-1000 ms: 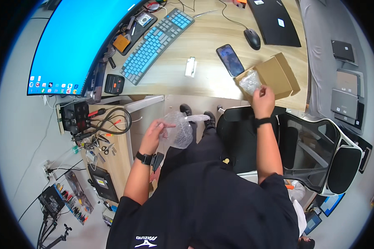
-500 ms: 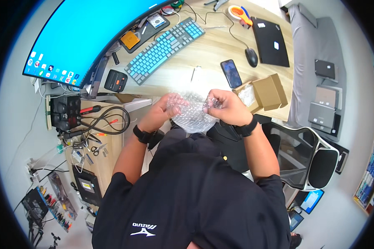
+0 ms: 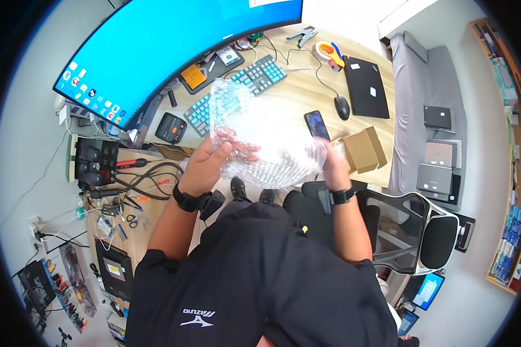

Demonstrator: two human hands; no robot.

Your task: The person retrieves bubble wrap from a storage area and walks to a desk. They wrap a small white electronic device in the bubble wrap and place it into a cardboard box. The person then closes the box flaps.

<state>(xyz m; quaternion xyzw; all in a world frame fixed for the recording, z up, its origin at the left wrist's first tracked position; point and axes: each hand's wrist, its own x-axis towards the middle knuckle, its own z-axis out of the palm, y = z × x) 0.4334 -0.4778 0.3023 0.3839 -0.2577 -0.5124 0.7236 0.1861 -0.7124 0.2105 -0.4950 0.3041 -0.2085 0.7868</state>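
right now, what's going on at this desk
A person in a black short-sleeved shirt holds a crinkled piece of clear bubble wrap up between the left hand and the right hand. In this view the wrap hides part of a blue-and-grey keyboard. On the pale wooden desk, a black smartphone and an open brown cardboard box lie toward the right.

Bubble wrap [image 3: 269,139]: glossy, bumpy plastic; box [image 3: 360,152]: matt cardboard; desk [image 3: 301,87]: wood-grained.
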